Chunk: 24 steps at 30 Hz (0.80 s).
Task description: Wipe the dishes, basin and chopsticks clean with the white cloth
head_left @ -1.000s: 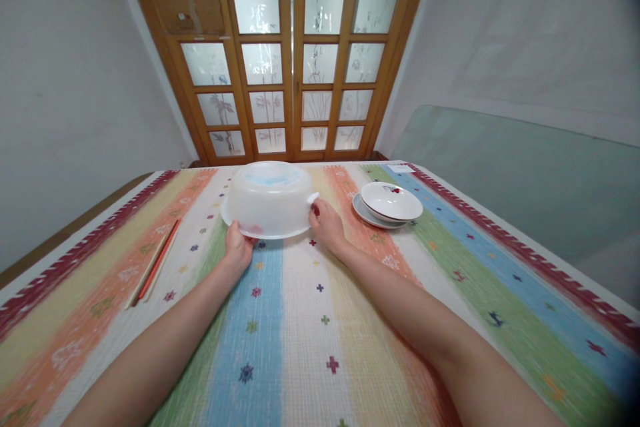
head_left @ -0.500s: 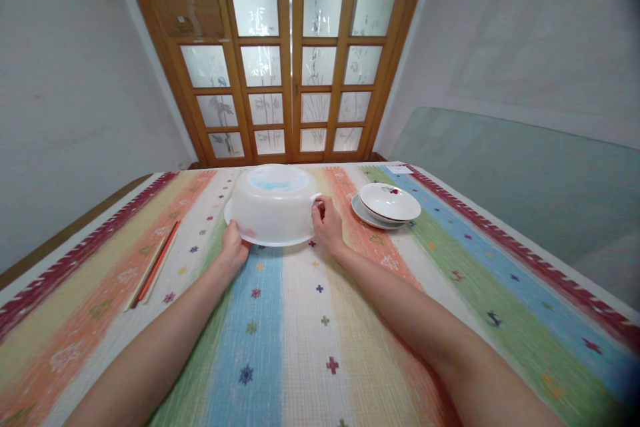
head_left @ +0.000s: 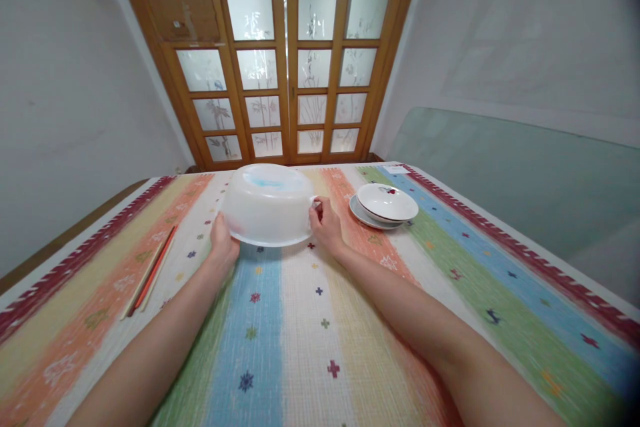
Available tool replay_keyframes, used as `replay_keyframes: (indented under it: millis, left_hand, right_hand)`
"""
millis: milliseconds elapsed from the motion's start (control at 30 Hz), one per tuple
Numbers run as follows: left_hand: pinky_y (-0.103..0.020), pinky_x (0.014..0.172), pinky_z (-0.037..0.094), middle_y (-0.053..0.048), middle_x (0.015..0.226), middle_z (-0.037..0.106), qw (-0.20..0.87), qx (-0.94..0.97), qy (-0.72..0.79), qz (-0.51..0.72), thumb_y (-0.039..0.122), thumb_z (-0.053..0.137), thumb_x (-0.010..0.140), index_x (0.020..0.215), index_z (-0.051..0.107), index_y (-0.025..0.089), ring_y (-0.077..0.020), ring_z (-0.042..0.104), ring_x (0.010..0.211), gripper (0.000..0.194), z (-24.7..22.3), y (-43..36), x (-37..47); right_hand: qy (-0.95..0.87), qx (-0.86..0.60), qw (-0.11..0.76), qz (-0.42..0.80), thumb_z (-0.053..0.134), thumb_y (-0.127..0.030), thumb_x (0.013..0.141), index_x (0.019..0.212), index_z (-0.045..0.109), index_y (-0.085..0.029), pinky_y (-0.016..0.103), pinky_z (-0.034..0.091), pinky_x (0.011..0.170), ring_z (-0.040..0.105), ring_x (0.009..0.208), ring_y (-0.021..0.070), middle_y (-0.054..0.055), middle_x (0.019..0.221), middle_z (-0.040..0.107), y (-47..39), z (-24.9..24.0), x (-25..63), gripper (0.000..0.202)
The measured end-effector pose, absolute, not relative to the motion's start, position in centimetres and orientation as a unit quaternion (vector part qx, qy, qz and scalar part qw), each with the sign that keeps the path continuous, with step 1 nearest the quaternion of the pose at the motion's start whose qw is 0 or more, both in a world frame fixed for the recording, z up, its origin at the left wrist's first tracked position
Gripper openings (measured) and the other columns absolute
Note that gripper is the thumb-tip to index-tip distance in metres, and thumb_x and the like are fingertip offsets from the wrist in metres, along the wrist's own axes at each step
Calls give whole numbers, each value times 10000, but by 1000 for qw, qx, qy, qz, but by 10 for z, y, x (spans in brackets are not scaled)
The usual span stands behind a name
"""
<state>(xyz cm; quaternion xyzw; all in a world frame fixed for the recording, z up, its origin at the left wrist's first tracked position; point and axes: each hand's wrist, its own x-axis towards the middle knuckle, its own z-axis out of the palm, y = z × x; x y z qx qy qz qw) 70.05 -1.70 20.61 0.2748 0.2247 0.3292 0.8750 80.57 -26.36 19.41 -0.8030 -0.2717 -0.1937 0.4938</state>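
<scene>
A translucent white plastic basin is upside down over the striped tablecloth, its bluish-marked bottom facing up. My left hand grips the basin's left rim, with the thumb outside and the other fingers hidden behind the wall. On the right side, my right hand is closed on the small handle at the basin's edge. Whether the rim rests on the cloth or is slightly raised, I cannot tell.
To the right, a white bowl with a red flower sits on a grey-rimmed plate. Several chopsticks, some red and some pale, lie on the left. Wooden doors stand beyond the table's far edge.
The basin has tilted a little, its left side rising. My left hand has moved up and left along the rim, while the right hand keeps its hold. The view has shifted slightly.
</scene>
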Motion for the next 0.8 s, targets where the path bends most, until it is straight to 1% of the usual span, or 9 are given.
replay_keyframes:
  millis: [67, 100, 167, 300, 400, 500, 567, 667, 800]
  left_hand:
    - [-276, 922, 569, -91, 1187, 739, 870, 286, 195, 350, 359, 449, 1045, 1335, 631, 162, -166, 712, 994, 395, 213, -29, 697]
    - [-284, 928, 570, -91, 1218, 731, 870, 293, 191, 348, 317, 464, 1039, 1346, 626, 173, -168, 711, 1004, 376, 214, -38, 695]
    - [-303, 919, 581, -85, 1258, 718, 879, 301, 191, 316, 239, 474, 1031, 1373, 608, 209, -166, 716, 977, 368, 212, -57, 691]
    - [-328, 873, 604, -90, 1281, 709, 881, 306, 203, 297, 238, 431, 1055, 1406, 580, 240, -165, 726, 903, 381, 201, -80, 688]
    - [-323, 878, 602, -88, 1289, 707, 882, 302, 205, 298, 238, 437, 1057, 1408, 581, 251, -164, 727, 928, 379, 195, -76, 688]
    - [-314, 850, 611, -93, 1304, 699, 879, 304, 222, 293, 245, 434, 1060, 1370, 610, 233, -164, 724, 928, 357, 190, -66, 688]
    - [-306, 833, 616, -95, 1302, 700, 876, 302, 242, 287, 254, 432, 1062, 1348, 626, 221, -162, 722, 917, 346, 189, -61, 688]
    - [-295, 832, 615, -93, 1291, 705, 875, 291, 258, 288, 261, 445, 1059, 1351, 624, 224, -167, 723, 950, 344, 188, -60, 687]
    - [-308, 825, 619, -101, 1285, 707, 878, 300, 259, 266, 277, 439, 1061, 1349, 627, 223, -184, 724, 983, 348, 190, -66, 685]
  right_hand:
    - [-307, -795, 496, -168, 505, -350, 961, 1259, 505, -231, 286, 424, 705, 601, 742, 188, -8, 844, 618, -257, 191, 798, 322]
    - [-324, -790, 496, -155, 515, -339, 954, 1271, 498, -232, 282, 428, 701, 597, 731, 183, -12, 841, 615, -253, 190, 792, 335]
    - [-366, -780, 489, -138, 521, -311, 948, 1292, 495, -231, 281, 445, 720, 600, 750, 178, -2, 873, 626, -245, 190, 779, 354]
    - [-451, -758, 451, -138, 536, -305, 956, 1259, 551, -230, 299, 456, 817, 612, 863, 189, 37, 965, 652, -240, 193, 765, 312]
    - [-407, -779, 456, -138, 528, -352, 979, 1167, 577, -228, 283, 432, 741, 593, 783, 177, 9, 866, 632, -244, 193, 772, 230]
    - [-320, -815, 459, -151, 539, -411, 972, 1094, 569, -220, 274, 395, 674, 560, 709, 171, -14, 795, 595, -253, 191, 791, 228]
    - [-298, -821, 457, -171, 548, -424, 962, 1086, 562, -214, 280, 404, 698, 568, 748, 178, 2, 852, 612, -258, 190, 800, 245]
    - [-325, -812, 444, -197, 516, -387, 977, 1096, 559, -209, 293, 414, 743, 581, 817, 187, 39, 967, 634, -259, 189, 796, 218]
    - [-400, -800, 405, -191, 485, -303, 985, 1060, 568, -219, 290, 398, 734, 572, 789, 178, 33, 946, 635, -250, 187, 775, 140]
